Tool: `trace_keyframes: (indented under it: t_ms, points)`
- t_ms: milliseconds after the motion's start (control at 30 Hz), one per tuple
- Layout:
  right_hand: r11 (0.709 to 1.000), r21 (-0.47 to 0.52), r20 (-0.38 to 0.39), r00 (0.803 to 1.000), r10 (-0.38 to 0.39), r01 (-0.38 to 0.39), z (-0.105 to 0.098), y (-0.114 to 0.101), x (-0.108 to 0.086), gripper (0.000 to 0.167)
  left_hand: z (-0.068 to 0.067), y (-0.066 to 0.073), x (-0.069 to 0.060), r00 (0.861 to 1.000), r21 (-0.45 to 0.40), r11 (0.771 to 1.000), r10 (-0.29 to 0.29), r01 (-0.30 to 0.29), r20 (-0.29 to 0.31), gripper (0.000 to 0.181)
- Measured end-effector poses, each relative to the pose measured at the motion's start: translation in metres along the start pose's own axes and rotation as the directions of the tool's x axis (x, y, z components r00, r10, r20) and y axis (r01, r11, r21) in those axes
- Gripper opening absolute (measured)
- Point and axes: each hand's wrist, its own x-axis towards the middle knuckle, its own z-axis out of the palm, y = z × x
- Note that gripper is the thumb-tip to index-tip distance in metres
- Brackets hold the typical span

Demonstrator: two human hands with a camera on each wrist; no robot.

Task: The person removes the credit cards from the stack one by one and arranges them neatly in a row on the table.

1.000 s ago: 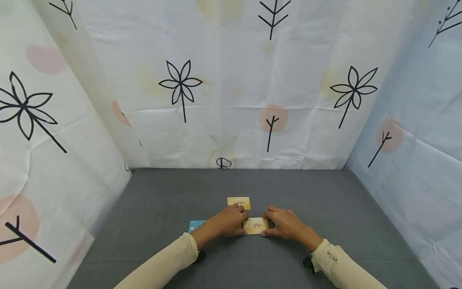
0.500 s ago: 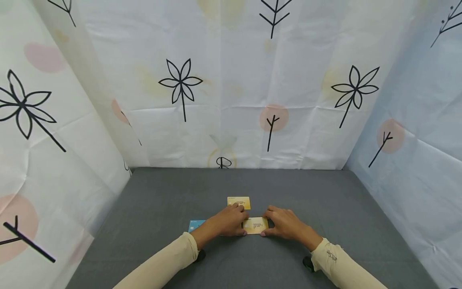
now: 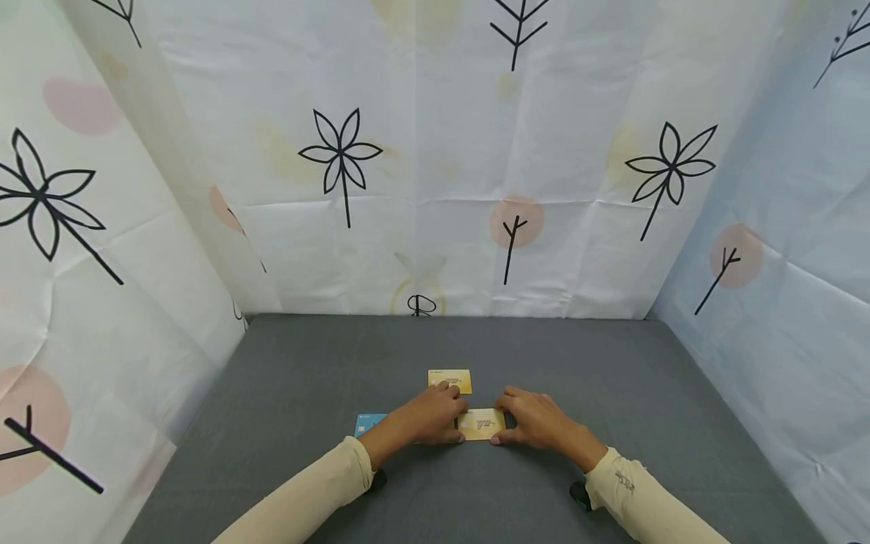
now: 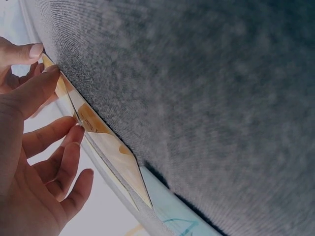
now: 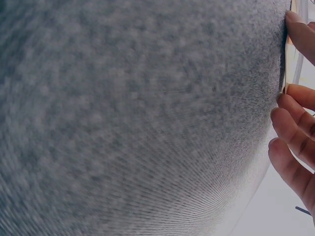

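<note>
A yellow card point(image 3: 481, 425) lies flat on the grey cloth between my two hands. My left hand point(image 3: 432, 417) holds its left end, thumb at the near edge and fingers at the far edge. At the other end, my right hand point(image 3: 537, 421) grips the card the same way. In the left wrist view, another yellow card point(image 4: 120, 155) extends beneath my left hand towards a blue card point(image 4: 184, 211); the left hand mostly covers it in the head view. Beyond my left fingers lies a further yellow card point(image 3: 449, 375). The right wrist view shows only a sliver of the held card.
A grey cloth surface point(image 3: 340, 344) extends around the cards. Patterned white sheets point(image 3: 435, 249) stand as walls at the back and both sides. Dark wrist straps show at both cream sleeves point(image 3: 649, 495).
</note>
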Motion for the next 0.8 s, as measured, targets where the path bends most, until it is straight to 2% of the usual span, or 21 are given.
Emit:
trace_keyframes:
  t_ms: [800]
  points:
    - [1.0,0.008,0.004,1.0,0.001,-0.001,-0.0018,0.0004,0.0006,0.045,0.0016,-0.0014,0.0005,1.0,0.003,1.0,0.014,-0.014,-0.004,0.042]
